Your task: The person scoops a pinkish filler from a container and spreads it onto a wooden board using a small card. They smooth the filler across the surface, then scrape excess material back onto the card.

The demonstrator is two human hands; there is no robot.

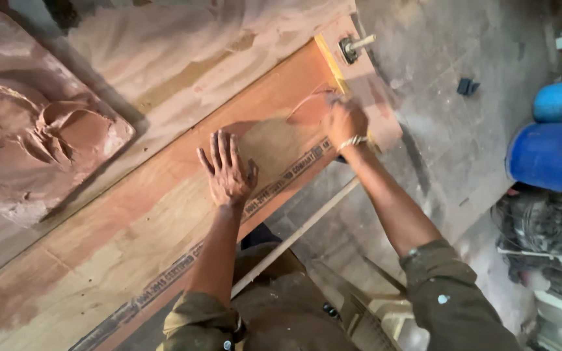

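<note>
One long plywood board [164, 214] crosses the frame's middle, the left hand [227, 170] spread flat on it, the right hand [345, 121] blurred at its upper end, its grip unclear; one clay relief [34, 136], two blue drums [554, 130].

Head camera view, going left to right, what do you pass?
Clay relief → left hand flat on the board → right hand rubbing the board's far end → small dark block on the floor → blue drums.
</note>
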